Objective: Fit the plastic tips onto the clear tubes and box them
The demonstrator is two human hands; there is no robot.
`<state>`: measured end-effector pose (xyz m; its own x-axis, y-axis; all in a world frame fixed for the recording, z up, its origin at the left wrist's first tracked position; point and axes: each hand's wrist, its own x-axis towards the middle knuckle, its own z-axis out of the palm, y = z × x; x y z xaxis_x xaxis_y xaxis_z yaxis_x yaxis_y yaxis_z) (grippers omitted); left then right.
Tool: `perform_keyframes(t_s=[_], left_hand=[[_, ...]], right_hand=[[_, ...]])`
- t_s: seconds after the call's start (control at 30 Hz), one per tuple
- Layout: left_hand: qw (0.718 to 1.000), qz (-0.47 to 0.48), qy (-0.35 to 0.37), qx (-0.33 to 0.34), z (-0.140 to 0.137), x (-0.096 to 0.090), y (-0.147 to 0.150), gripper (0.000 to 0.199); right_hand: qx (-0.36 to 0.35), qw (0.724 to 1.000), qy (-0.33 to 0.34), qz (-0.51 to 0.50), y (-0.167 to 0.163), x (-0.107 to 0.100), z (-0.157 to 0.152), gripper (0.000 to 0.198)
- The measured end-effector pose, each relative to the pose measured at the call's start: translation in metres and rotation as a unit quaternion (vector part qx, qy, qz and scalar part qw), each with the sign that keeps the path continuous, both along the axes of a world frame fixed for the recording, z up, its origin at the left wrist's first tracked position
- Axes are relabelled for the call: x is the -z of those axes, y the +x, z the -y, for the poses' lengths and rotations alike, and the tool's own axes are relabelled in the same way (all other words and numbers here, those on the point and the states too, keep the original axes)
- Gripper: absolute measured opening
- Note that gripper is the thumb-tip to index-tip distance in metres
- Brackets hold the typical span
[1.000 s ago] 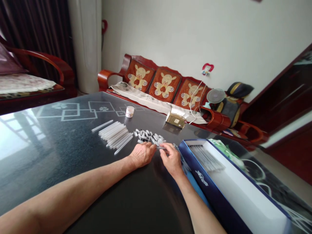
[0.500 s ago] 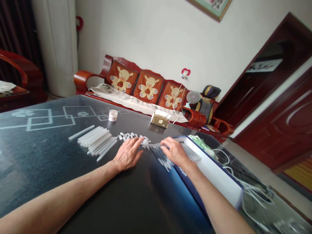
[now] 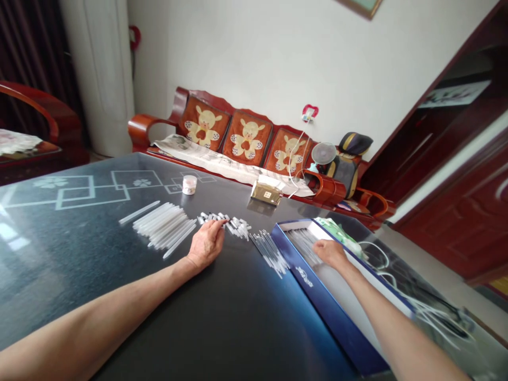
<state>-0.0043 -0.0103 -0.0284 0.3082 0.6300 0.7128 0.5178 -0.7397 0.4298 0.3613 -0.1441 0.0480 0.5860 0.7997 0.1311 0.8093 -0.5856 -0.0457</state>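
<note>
While my right fingers (image 3: 320, 247) hung over pens (image 3: 301, 239) in box (image 3: 331, 312), left fingers (image 3: 217, 225) lay at caps (image 3: 238, 227) on tabletop (image 3: 222, 317); whether either gripped, couldn't tell. Careless nudge could scatter caps; reaching too low, knock pens askew.

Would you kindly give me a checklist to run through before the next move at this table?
1. Box open: ok; the blue box is uncovered.
2. Right hand free: cannot tell; the right hand is curled over the box.
3. Left hand by the short pieces: ok; the left hand points at them.
4. White tubes all together: not ok; one tube lies apart.
5. Thin rods separate from the short pieces: ok; they lie beside the box.
</note>
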Motion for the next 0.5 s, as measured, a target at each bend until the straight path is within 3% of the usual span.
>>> perform_keyframes(t_s=[0.17, 0.27, 0.4, 0.5], left_hand=[[0.996, -0.085, -0.032, 0.001, 0.011, -0.01, -0.002, 0.03], [0.974, -0.215, -0.045, 0.047, 0.025, -0.026, -0.002, 0.029], [0.932, -0.349, -0.093, 0.012, 0.029, -0.047, 0.0, 0.026], [0.909, -0.392, -0.138, -0.035, 0.018, -0.057, -0.006, 0.027]], right_hand=[[-0.014, 1.0, 0.006, 0.002, 0.001, -0.006, -0.003, 0.023], [-0.078, 0.989, 0.118, 0.029, -0.017, -0.016, -0.003, 0.025], [-0.215, 0.932, 0.292, 0.014, -0.089, -0.01, -0.004, 0.026], [-0.296, 0.901, 0.308, -0.074, -0.156, 0.015, -0.007, 0.024]])
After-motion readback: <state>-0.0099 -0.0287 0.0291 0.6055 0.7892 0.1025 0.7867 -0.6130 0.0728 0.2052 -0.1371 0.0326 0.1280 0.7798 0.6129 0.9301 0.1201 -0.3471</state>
